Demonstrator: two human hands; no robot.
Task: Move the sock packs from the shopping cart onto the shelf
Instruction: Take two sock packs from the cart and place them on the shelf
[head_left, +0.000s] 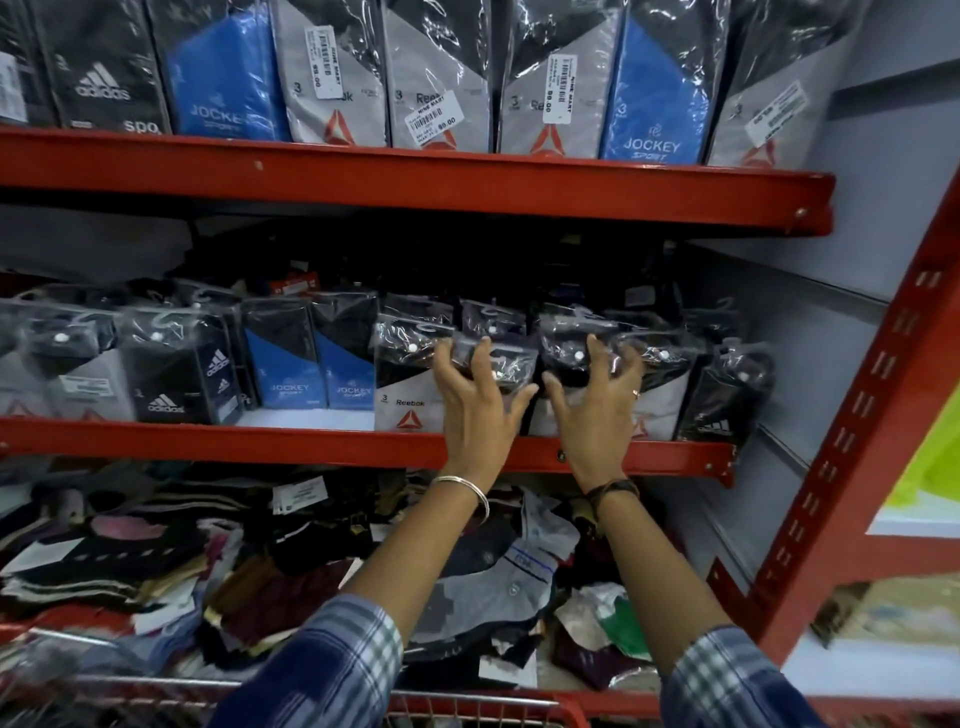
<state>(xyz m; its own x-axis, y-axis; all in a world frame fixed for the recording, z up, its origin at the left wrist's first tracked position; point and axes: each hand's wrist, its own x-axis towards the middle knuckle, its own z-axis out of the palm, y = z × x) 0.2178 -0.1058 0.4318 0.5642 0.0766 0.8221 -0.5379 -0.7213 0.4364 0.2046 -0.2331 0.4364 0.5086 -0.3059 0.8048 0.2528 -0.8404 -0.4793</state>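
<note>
The left hand (475, 400) reaches up to the middle shelf (260, 441) with fingers spread wide, the fingertips resting against the top of a sock pack (496, 364) standing in the row; it presses rather than grips; the right hand (597, 402), just beside it, is likewise splayed open, its fingers laid over the neighbouring pack (571, 343), with nothing clasped in the palm; a bangle (465, 491) circles the left wrist and a dark band (615, 489) the right; more packs stand upright along the shelf on both sides; the shelf below holds a loose heap of clothes (208, 561); the red cart rim (478, 704) shows at the bottom edge.
</note>
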